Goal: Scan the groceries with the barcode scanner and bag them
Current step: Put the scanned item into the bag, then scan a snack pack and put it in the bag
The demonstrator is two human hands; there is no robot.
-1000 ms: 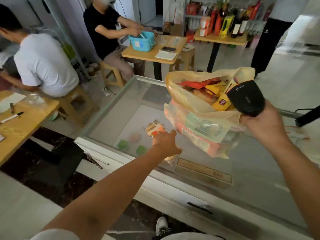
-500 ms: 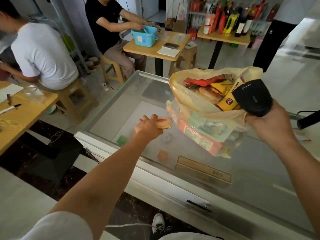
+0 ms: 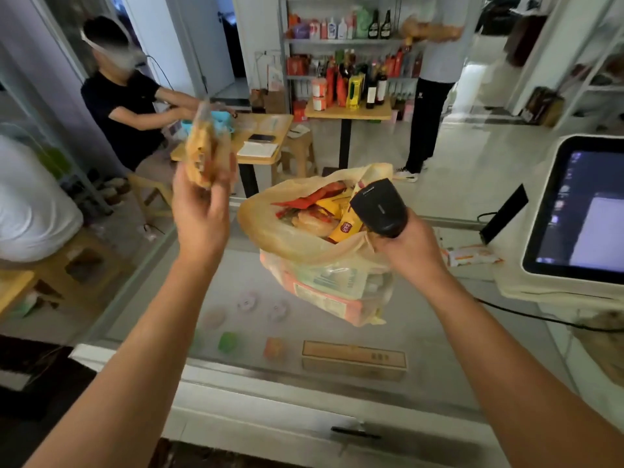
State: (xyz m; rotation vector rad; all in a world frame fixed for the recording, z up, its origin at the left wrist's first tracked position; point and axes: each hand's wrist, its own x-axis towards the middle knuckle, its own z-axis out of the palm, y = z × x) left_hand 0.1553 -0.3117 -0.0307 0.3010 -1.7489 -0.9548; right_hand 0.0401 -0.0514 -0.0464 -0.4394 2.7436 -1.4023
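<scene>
Lifted off the counter glass where it lay a second ago, the left hand [image 3: 202, 214] now stands raised at about the height of the bag's mouth. It has the snack packet [image 3: 205, 148] with it, and the whole view has tipped upward to show more of the shop.

Nearest is the glass counter [image 3: 449, 336]. Under its pane lie a flat tan box [image 3: 354, 359], a small green item [image 3: 228, 341], an orange one beside it and some pale round pieces, all blurred. Above the glass hangs a yellowish plastic bag [image 3: 266, 231], its mouth open on red, yellow and orange packets. I cannot tell whether its bottom rests on the pane.

The right hand [image 3: 407, 246] is curled tightly round the handle of the black barcode scanner [image 3: 380, 207]. The scanner's head sits over the bag's right rim, and the bag's gathered edge is bunched at the same fist.

Left of the bag and apart from it, the left hand pinches the lower end of the snack packet between thumb and fingers. The packet stands upright and is motion-blurred.

Right of the bag, a wrapped snack [image 3: 472, 256] lies on the counter beside a white touchscreen terminal [image 3: 579, 211].

Farther off, a wooden table [image 3: 270, 160] carries a phone [image 3: 261, 138] and a notebook [image 3: 257, 149], and a seated person [image 3: 123, 113] in a black shirt reaches across it. Behind that, a small table [image 3: 347, 112] holds bottles and packets, a standing person [image 3: 430, 106] is just right of it, and stocked shelves [image 3: 337, 42] line the back wall.
</scene>
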